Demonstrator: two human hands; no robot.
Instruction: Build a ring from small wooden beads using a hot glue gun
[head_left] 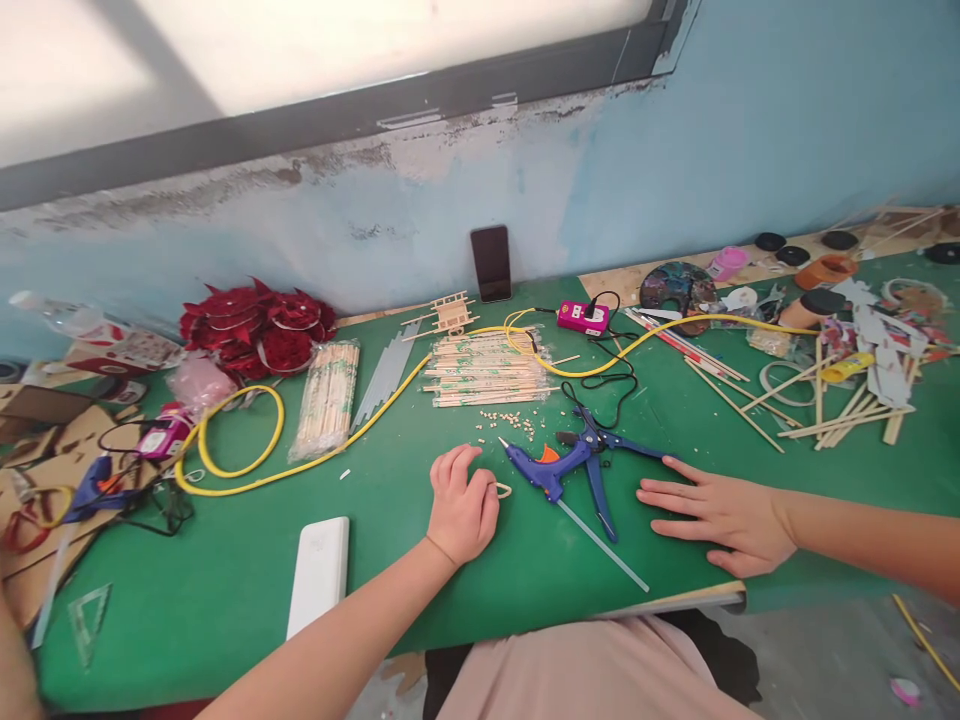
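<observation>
My left hand (463,505) rests curled on the green mat, fingers closed, with a small tan loop (503,490) just beside the fingertips. Close to its right lies a blue hot glue gun (547,470) with an orange trigger and a long clear glue stick (604,547) running out behind it. Blue-handled pliers (600,470) lie across the gun. My right hand (712,515) lies flat with fingers spread, its fingertips near the pliers' handle. Neither hand visibly holds anything.
Wooden chopsticks (486,370) and a bagged bundle (325,400) lie behind the hands, beside a yellow cable (315,445). A white power bank (319,575) sits left. A phone (491,263) leans on the wall. Sticks and craft scraps cover the right; cardboard covers the left.
</observation>
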